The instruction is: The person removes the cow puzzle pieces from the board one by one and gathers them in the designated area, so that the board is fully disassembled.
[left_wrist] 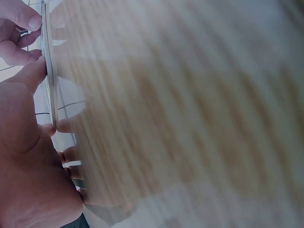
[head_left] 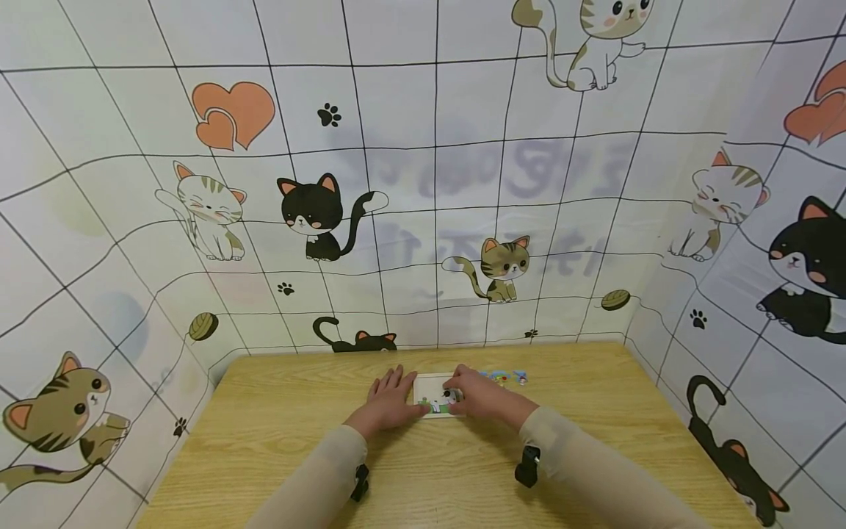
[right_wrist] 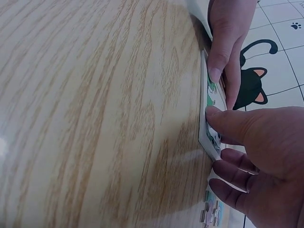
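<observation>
A small white puzzle board (head_left: pixel 428 385) lies on the table between both hands, with a green and white picture strip along its near edge. My left hand (head_left: pixel 390 398) rests beside the board, fingers spread on the table and thumb on the board's near left corner. At the board's right part, my right hand (head_left: pixel 479 391) pinches a black-and-white puzzle piece (head_left: pixel 452 394) between thumb and index finger, close over the board. In the right wrist view, the right thumb (right_wrist: pixel 225 121) covers part of the picture, and the other fingers curl past the board's edge.
Several colourful puzzle pieces (head_left: pixel 505 377) lie right of the board, partly behind my right hand. The wooden table (head_left: pixel 277 426) meets walls hung with a cat-patterned sheet (head_left: pixel 410 279) at the back and sides.
</observation>
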### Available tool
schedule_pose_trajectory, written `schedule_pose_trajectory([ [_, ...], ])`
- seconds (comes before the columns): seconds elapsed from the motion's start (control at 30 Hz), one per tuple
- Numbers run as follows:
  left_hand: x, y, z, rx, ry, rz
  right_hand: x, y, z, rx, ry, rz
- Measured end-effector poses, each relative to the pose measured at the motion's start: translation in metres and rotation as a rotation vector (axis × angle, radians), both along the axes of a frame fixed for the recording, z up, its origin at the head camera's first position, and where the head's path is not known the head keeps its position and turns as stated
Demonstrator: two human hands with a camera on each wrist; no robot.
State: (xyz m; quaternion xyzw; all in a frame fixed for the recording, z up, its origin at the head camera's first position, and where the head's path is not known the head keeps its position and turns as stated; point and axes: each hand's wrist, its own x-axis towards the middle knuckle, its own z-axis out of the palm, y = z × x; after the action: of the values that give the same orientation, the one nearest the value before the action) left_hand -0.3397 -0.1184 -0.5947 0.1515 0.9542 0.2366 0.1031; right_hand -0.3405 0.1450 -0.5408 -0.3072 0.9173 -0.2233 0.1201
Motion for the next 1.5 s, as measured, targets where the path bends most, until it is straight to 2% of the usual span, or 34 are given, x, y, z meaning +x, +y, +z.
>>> schedule_pose_trajectory([
  [0.1, 0.004, 0.001, 0.007, 0.015, 0.003, -0.002, 0.0, 0.0, -0.002, -0.01, 0.001, -0.003],
  [0.3, 0.009, 0.002, 0.015, -0.01, 0.0, -0.001, 0.001, 0.0, -0.003, -0.054, -0.005, -0.002],
  [0.37, 0.012, 0.003, 0.021, -0.019, -0.01, 0.0, 0.001, 0.0, -0.003, -0.066, -0.007, -0.004],
  [0.67, 0.014, 0.004, 0.026, -0.017, -0.013, -0.003, -0.001, 0.0, -0.003, -0.107, -0.02, -0.035],
  [0.7, 0.014, 0.002, 0.023, -0.007, 0.001, -0.012, -0.001, 0.0, -0.003, -0.11, -0.02, -0.038],
  [0.9, 0.017, 0.003, 0.027, -0.001, -0.009, -0.013, -0.001, 0.0, -0.005, -0.119, -0.001, -0.037],
  [0.93, 0.018, 0.004, 0.032, -0.01, -0.025, -0.004, -0.001, 0.001, -0.005, -0.121, 0.01, -0.031],
  [1.07, 0.015, 0.004, 0.028, -0.003, -0.028, -0.001, -0.002, 0.001, -0.006, -0.108, 0.077, -0.007],
  [1.23, 0.005, 0.001, 0.006, -0.003, -0.004, -0.001, -0.005, 0.003, -0.008, -0.056, 0.159, 0.022],
  [1.37, 0.006, 0.001, 0.01, 0.015, -0.008, -0.001, -0.008, 0.003, -0.008, -0.03, 0.206, 0.045],
  [1.47, 0.006, 0.002, 0.011, 0.007, -0.009, 0.002, -0.01, 0.003, -0.008, -0.011, 0.21, 0.042],
  [1.5, 0.005, 0.001, 0.008, 0.002, -0.006, 0.002, -0.01, 0.004, -0.008, -0.001, 0.206, 0.037],
])
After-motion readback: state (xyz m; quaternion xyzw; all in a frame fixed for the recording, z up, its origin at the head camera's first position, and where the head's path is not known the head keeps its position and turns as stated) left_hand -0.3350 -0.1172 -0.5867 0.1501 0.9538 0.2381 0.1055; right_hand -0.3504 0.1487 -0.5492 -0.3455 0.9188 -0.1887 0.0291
